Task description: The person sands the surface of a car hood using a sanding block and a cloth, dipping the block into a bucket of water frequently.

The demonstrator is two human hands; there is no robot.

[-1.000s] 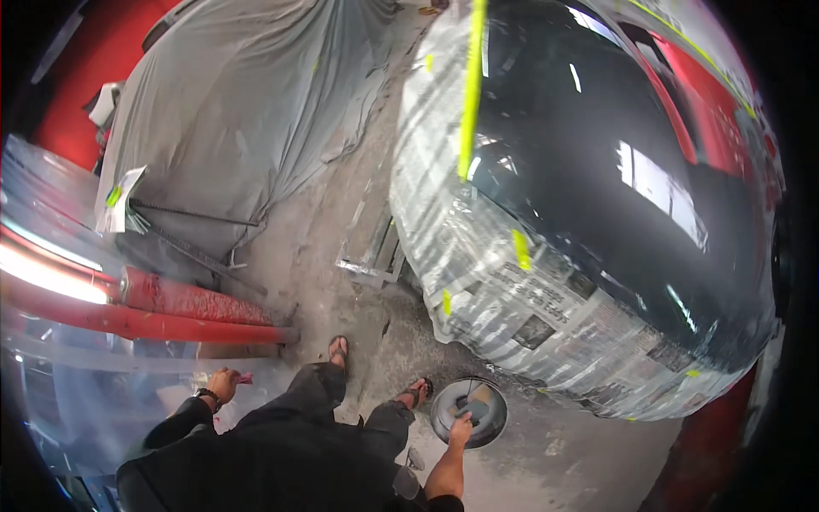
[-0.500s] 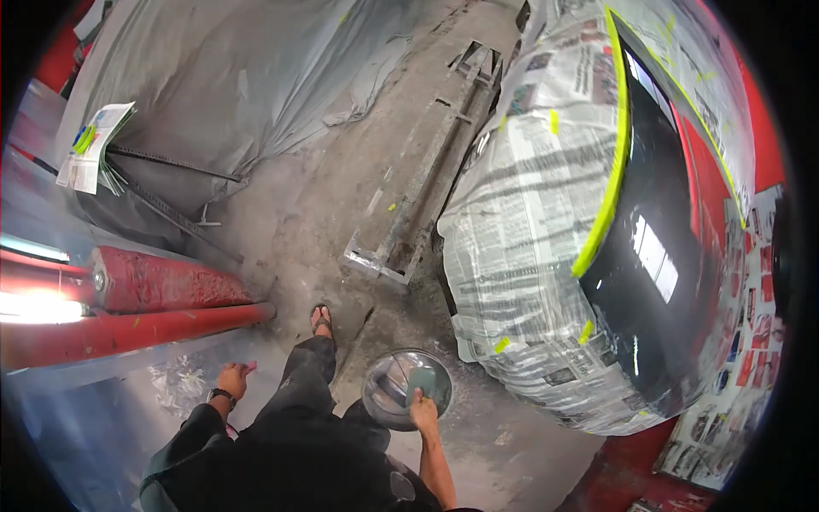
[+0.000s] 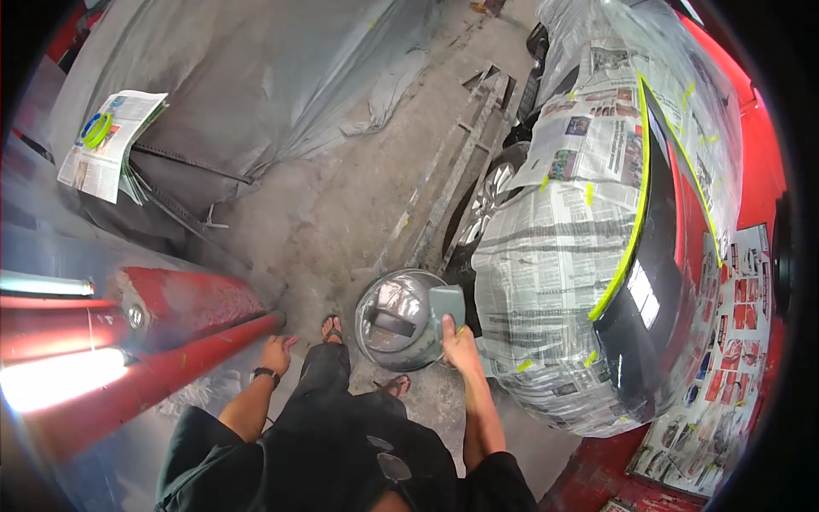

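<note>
Since a second ago my view has swung away from the dark car panel toward the concrete floor, and the metal bowl (image 3: 399,317) I carry has come up from low by my feet to a spot in front of my waist. My right hand (image 3: 459,344) is closed on a grey sanding block (image 3: 447,304), fingers wrapped over its lower end and pinching it against the bowl's near rim, so block and bowl ride together in that one grip. My left hand (image 3: 277,352) hangs loose beside my thigh, fingers half curled, holding nothing and touching nothing, just short of the red metal beam (image 3: 196,358). The bowl sits above the floor between my sandalled feet and the newspaper-masked car (image 3: 563,282), whose bare dark panel (image 3: 648,307) is edged with yellow-green tape (image 3: 627,256). I judge that I am carrying the sanding gear to the car and have not yet begun on the panel. The next move seems to call for setting the bowl down steadily close to the masked side, then freeing the block for the bare panel without tipping whatever the bowl holds.
</note>
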